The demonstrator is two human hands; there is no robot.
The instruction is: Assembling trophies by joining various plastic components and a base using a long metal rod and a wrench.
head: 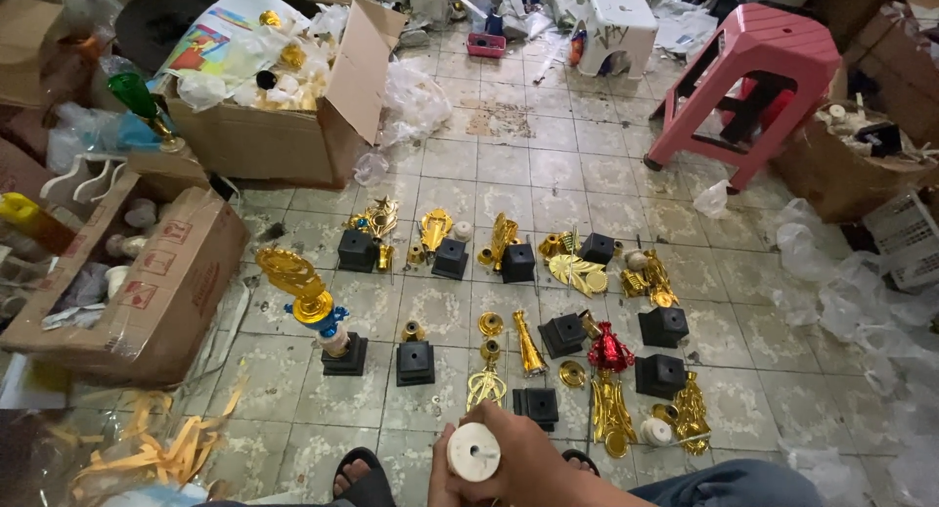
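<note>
Tiled floor, cluttered workshop corner: trophy parts lying spread in rows.

Grey floor tiles (509,165) are carrying black square bases (415,362), gold cups and figures (435,229) and a red faceted piece (608,351), all sitting in loose rows at mid-floor. One assembled trophy (313,311) is standing upright at the left end of the near row. At the near edge, the person's right hand (533,463) is curling around a white round disc (474,452), gripping it from the right side, its flat face turned up. The left hand (437,483) is showing only as a sliver under the disc; whether it is gripping, cannot tell. Open cardboard boxes (284,135) are sitting far left, a pink stool (748,67) far right, a sandalled foot (360,478) just left of the hands.
</note>
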